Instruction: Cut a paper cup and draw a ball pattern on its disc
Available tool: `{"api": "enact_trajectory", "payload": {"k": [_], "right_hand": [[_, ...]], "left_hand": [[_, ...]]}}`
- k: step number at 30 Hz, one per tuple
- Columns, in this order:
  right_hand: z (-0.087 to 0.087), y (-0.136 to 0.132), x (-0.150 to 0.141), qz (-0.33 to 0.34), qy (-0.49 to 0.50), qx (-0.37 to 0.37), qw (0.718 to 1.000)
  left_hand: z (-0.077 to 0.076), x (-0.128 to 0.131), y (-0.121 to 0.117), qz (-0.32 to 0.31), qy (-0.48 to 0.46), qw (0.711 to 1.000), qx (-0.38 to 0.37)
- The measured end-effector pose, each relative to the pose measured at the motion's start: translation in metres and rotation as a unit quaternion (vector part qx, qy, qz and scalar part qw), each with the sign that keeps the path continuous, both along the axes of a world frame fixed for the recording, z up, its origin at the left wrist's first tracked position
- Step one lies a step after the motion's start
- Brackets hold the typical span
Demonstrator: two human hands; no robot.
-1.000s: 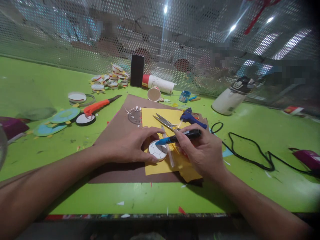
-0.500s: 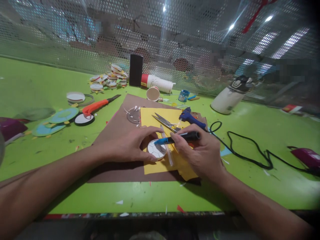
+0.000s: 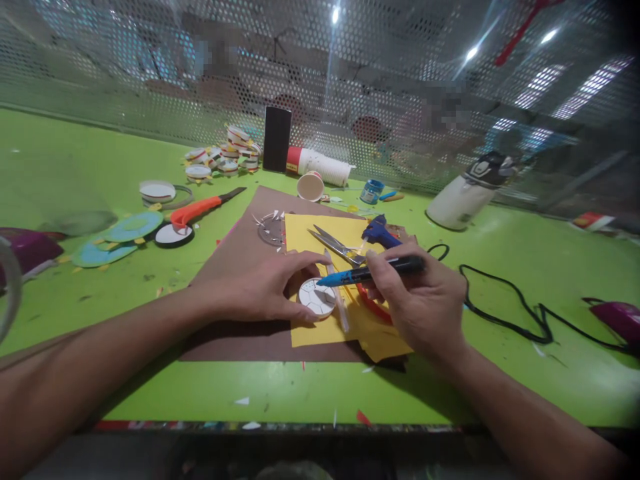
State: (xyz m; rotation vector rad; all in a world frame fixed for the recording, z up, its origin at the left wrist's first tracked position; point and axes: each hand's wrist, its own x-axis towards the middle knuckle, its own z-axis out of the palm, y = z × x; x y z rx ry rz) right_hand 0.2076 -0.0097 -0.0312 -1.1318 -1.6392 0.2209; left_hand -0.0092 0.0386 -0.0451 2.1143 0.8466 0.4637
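Between the thumb and fingers of my left hand (image 3: 273,287) sits a round white disc (image 3: 316,301) with black lines drawn in a football pattern. My right hand (image 3: 420,293) is closed around a blue and black marker (image 3: 360,272), whose tip is over the disc's upper edge; whether it touches I cannot tell. The disc rests on a yellow sheet (image 3: 300,233). A clear pen-like stick (image 3: 341,310) lies right beside the disc. Scissors (image 3: 336,245) with open blades lie behind it, their red handle partly hidden by my right hand.
A blue glue gun (image 3: 381,232) with a black cord lies behind my right hand. Brown board (image 3: 225,267) is under the yellow sheet. An orange-handled knife (image 3: 200,210) and blue discs (image 3: 133,228) lie left. A phone (image 3: 277,140), paper cups (image 3: 325,167) and a white flask (image 3: 463,197) stand or lie farther back.
My right hand has moved right with the marker, and the marker's tip has drawn back toward the disc's edge. My left hand keeps its hold on the disc. The view has shifted slightly.
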Motion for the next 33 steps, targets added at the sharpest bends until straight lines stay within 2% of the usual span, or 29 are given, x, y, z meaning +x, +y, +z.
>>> {"api": "enact_trajectory", "payload": {"k": [5, 10, 24, 33], "right_hand": [[-0.0021, -0.0003, -0.0045, 0.033, 0.009, -0.031, 0.999], [-0.0040, 0.0002, -0.0047, 0.042, 0.016, -0.037, 0.998], [-0.0032, -0.0006, -0.0037, 0.036, -0.021, -0.037, 0.998], [-0.0019, 0.0001, -0.0058, 0.034, -0.003, -0.066, 0.997]], "left_hand": [[0.0007, 0.0005, -0.0002, -0.015, -0.013, 0.999, -0.027], [0.0030, 0.0009, -0.0003, -0.007, 0.004, 1.000, 0.015], [0.0030, 0.0015, -0.0006, -0.008, -0.004, 1.000, 0.005], [0.0017, 0.0020, 0.0010, -0.011, -0.008, 1.000, 0.015]]}}
